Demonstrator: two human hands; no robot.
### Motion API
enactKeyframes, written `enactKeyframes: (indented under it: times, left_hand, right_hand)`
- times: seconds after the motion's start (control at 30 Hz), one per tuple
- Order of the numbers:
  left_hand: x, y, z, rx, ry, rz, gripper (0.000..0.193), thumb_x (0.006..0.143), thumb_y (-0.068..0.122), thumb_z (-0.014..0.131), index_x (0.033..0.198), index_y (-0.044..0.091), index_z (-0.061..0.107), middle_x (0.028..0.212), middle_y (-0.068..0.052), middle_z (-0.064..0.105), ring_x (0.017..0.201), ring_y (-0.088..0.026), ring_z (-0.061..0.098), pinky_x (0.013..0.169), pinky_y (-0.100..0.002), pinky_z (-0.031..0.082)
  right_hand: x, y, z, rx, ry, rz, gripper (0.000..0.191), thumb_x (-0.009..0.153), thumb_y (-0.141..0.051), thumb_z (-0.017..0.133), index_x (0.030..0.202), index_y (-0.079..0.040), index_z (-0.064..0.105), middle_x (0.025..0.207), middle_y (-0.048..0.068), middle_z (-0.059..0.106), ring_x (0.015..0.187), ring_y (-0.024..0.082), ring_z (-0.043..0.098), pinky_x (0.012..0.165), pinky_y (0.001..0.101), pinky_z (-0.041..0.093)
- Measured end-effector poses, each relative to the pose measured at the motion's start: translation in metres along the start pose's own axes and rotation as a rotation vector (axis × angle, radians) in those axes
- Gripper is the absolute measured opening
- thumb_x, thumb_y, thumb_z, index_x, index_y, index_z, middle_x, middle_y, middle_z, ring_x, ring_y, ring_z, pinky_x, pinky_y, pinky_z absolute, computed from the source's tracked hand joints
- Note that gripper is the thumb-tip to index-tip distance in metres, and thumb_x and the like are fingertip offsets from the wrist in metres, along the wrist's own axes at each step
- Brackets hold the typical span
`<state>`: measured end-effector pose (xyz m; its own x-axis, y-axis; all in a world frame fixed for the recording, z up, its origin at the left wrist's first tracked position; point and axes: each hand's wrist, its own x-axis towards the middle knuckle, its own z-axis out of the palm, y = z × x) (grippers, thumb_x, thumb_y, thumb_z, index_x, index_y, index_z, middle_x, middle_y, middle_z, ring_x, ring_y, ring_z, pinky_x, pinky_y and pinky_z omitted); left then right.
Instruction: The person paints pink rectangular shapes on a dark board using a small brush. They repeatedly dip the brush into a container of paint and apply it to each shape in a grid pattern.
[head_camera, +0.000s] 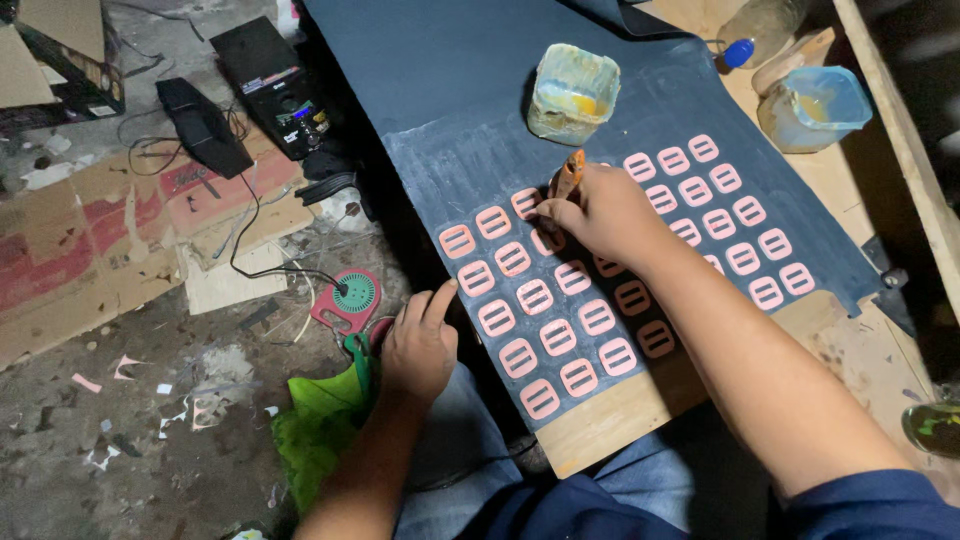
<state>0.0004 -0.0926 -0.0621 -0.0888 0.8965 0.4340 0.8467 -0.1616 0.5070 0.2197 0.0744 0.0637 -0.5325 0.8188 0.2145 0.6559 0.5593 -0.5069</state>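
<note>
Two hands work over a dark sheet (480, 90) lying on a wooden board (610, 415) across the person's lap: the left hand (420, 345) rests loosely curled at the sheet's near left edge, gripping nothing, one finger on the edge. Farther in, the right hand (595, 212) pinches an orange-handled brush (567, 175) over rows of pink slotted pieces (557, 337). Beyond, a stained glue tub (572, 93) stands on bare sheet with open room around it.
</note>
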Motion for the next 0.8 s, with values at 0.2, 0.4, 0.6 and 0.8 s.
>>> enactKeyframes:
  times: [0.2,0.4,0.6,0.8]
  left_hand:
    - [-0.001,0.000,0.002,0.034,-0.088,-0.104,0.056,0.084,0.005,0.058,0.139,0.017,0.058,0.117,-0.014,0.063,0.104,-0.036,0.064,0.088,-0.047,0.055]
    - [-0.003,-0.001,0.000,0.006,-0.082,-0.087,0.057,0.084,0.005,0.059,0.139,0.018,0.058,0.118,-0.013,0.062,0.105,-0.036,0.064,0.088,-0.048,0.054]
    - [-0.002,0.001,0.001,0.018,-0.074,-0.103,0.058,0.082,0.004,0.059,0.138,0.018,0.059,0.118,-0.013,0.063,0.104,-0.037,0.064,0.087,-0.048,0.054]
    - [-0.001,0.001,-0.004,-0.003,-0.052,-0.050,0.056,0.084,0.004,0.059,0.139,0.016,0.059,0.115,-0.014,0.063,0.102,-0.038,0.064,0.086,-0.049,0.054]
  right_hand:
    - [-0.007,-0.003,0.007,0.092,-0.083,0.230,0.023,0.089,-0.029,0.074,0.092,-0.007,0.073,0.082,0.016,0.072,0.076,0.034,0.071,0.070,0.0435,0.054]
    - [-0.010,-0.008,0.008,-0.026,-0.122,0.096,0.022,0.088,-0.026,0.072,0.094,-0.005,0.068,0.082,0.017,0.071,0.081,0.038,0.069,0.071,0.0477,0.052]
    - [0.003,-0.005,0.012,-0.098,-0.209,0.186,0.026,0.089,-0.030,0.074,0.096,-0.006,0.068,0.084,0.019,0.069,0.084,0.041,0.067,0.075,0.0488,0.052]
    - [0.002,-0.007,0.015,-0.115,-0.049,-0.188,0.024,0.088,-0.022,0.073,0.092,0.000,0.066,0.091,0.020,0.070,0.087,0.041,0.067,0.077,0.0473,0.052]
